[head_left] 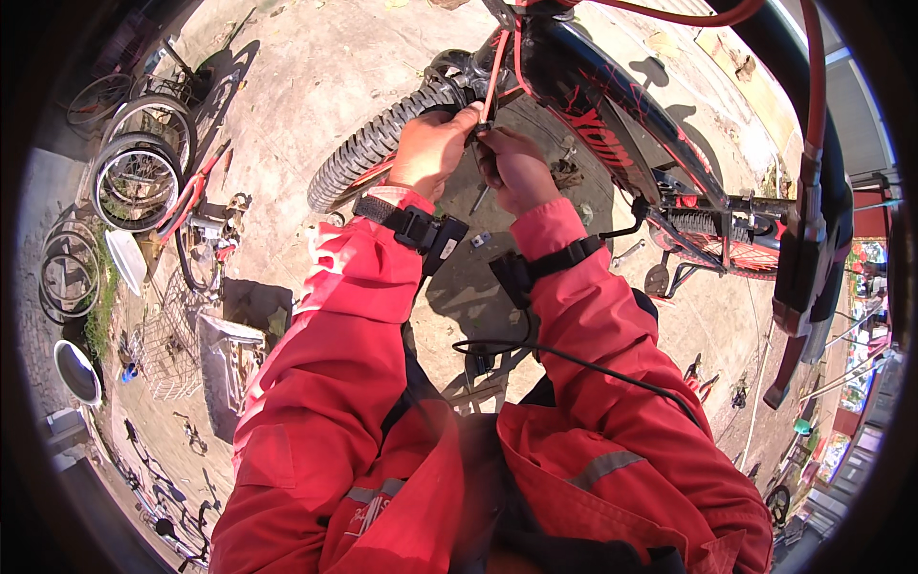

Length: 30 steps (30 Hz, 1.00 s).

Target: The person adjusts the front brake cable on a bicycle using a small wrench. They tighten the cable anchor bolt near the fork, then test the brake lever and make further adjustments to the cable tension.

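Observation:
A black and red bicycle (602,124) stands upper right, with its knobbly front tyre (346,161) at the middle left of it. My left hand (435,143) is closed on a red cable (494,69) beside the black front fork, thumb pointing up along it. My right hand (516,172) has curled fingers at the lower end of that cable, just right of my left hand; what exactly it grips is hidden by the fingers. Both wrists carry black strapped devices, and a black wire runs over my right sleeve.
Loose wheels (143,177), a red frame part (191,191), a wire basket (172,344) and a white basin (78,373) lie at the left. Small tools and parts (480,239) lie on the concrete ground (316,57) below my hands. The handlebar (808,268) hangs at the right.

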Tool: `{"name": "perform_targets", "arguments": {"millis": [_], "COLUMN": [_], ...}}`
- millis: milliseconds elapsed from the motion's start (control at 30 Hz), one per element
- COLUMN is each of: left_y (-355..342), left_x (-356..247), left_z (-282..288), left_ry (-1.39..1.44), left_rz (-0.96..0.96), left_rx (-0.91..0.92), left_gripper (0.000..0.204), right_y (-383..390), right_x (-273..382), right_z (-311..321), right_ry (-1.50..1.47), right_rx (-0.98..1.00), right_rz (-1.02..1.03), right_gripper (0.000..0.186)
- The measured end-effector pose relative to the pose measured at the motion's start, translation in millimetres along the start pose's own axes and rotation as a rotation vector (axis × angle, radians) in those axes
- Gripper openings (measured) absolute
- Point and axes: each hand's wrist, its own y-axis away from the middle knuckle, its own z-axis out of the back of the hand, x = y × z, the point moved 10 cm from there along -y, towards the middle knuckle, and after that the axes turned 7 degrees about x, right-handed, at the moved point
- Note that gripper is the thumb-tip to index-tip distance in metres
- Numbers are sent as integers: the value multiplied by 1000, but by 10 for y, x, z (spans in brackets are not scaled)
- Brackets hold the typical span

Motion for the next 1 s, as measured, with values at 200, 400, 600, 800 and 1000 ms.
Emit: {"name": "perform_targets", "arguments": {"millis": [200, 400, 600, 800, 1000], "left_y": [19, 16, 31, 8, -22], "left_x": [-13, -2, 16, 1, 36], "left_z": [4, -14, 1, -8, 1], "left_ry": [-26, 33, 16, 24, 2], "left_rz": [17, 41, 68, 32, 13], "left_rx": [-14, 13, 1, 9, 11], "left_gripper": [58, 55, 56, 58, 57], "right_y": [80, 62, 62, 68, 22], "right_x": [59, 18, 4, 47, 67], "right_z": [63, 38, 41, 35, 30], "right_ry": [-42, -91, -86, 15, 108], "right_rx": [-47, -24, -40, -45, -27], "right_rz": [62, 63, 83, 77, 13], "right_gripper": [10, 8, 14, 16, 13]}}
